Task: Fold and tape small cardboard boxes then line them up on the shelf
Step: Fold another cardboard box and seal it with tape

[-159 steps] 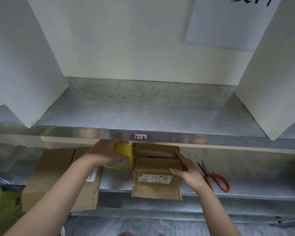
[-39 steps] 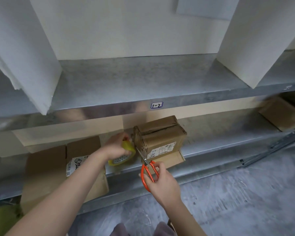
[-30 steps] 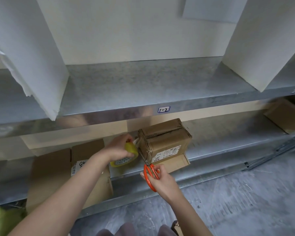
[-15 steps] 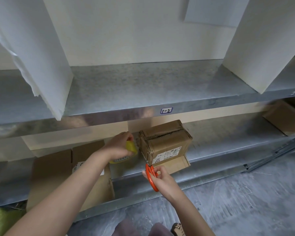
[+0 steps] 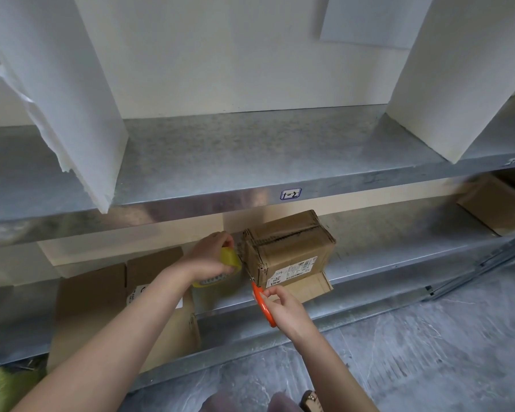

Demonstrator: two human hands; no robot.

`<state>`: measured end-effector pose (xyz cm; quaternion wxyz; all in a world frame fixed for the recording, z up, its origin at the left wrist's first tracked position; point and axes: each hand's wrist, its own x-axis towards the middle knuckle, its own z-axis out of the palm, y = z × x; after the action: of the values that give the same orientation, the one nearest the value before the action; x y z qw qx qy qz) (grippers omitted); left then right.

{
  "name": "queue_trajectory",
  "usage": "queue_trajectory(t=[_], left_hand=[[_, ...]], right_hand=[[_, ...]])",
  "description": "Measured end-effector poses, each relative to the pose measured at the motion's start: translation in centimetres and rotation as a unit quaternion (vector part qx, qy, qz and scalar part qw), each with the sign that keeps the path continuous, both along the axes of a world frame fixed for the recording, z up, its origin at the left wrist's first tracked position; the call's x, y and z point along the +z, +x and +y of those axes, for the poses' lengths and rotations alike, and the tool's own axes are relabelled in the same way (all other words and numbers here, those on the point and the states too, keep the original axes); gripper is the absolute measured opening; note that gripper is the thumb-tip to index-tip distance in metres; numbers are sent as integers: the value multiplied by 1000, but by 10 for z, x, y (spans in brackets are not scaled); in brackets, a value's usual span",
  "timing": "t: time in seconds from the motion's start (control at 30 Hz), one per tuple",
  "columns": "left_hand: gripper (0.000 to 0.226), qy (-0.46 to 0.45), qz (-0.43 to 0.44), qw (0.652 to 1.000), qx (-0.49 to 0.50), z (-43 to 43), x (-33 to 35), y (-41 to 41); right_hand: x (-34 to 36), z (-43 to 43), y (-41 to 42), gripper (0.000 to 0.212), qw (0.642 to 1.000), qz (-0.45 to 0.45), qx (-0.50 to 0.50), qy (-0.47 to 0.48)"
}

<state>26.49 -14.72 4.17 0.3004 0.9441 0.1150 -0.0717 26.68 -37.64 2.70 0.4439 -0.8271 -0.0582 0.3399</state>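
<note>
Small brown cardboard box (image 5: 289, 248), labelled, upright on lower shelf (image 5: 384, 257).

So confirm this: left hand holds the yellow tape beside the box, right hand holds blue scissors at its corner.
Not blue: the head view shows the scissors in the right hand are orange. The left hand does hold the yellow tape beside the box.

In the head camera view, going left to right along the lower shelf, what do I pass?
flattened cardboard → yellow tape roll → small cardboard box → another cardboard box at the far right
</note>
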Motion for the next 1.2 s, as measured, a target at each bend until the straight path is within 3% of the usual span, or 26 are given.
queue_trajectory(t=[0.33,0.47,0.6,0.77,0.93,1.2], left_hand=[[47,3,-5,1000,-17,3,-1,-2],[46,22,-15,999,-26,6,-3,-3],[45,25,-15,999,-26,8,-4,-4],[46,21,-18,1000,-12,3,-9,-4],[48,17,-17,1000,3,-7,-10,-4],[48,27,-18,998,46,-24,-11,-4]], right_hand=[[-12,0,5,17,999,-41,13,-20],[-12,-1,6,42,979,-140,73,-130],[-14,-8,3,61,969,-188,103,-125],[-14,-27,-3,56,914,-358,97,-166],[-20,-72,8,50,876,-430,88,-201],[-40,-174,66,39,888,-419,16,-188]])
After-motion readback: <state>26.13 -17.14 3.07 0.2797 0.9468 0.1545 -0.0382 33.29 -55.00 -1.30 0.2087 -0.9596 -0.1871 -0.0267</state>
